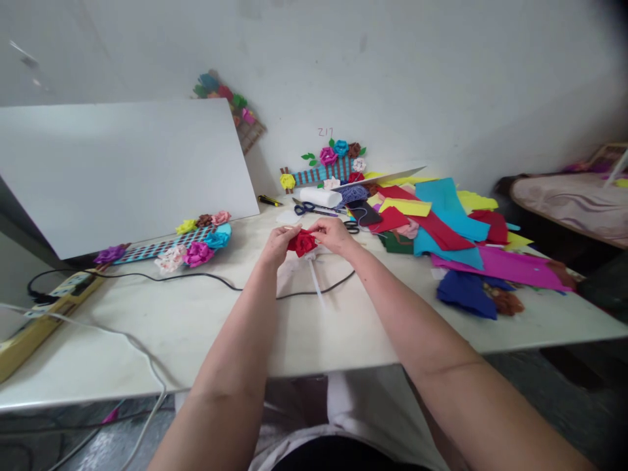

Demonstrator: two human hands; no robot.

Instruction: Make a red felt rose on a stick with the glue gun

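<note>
A red crepe-paper flower (303, 243) is between my hands, just above the table. My left hand (282, 243) pinches its left edge with closed fingers. On the other side, my right hand (332, 234) grips the upper right part of the flower, fingers also closed. Below it a thin whitish stick (316, 282) extends toward me, and its far end is by the flower; whether it is joined to it I cannot tell. Behind my hands lie dark-handled scissors (305, 208), and another pair's black handles (352, 227) show beside my right hand.
Colourful paper sheets (441, 216) are heaped at the right. A white roll (320, 197) and a yellow cutter (269, 200) lie at the back. Flower-decorated woven panels (161, 247) stand left and behind. A black cable (196, 278) crosses the table from a power strip (53, 307).
</note>
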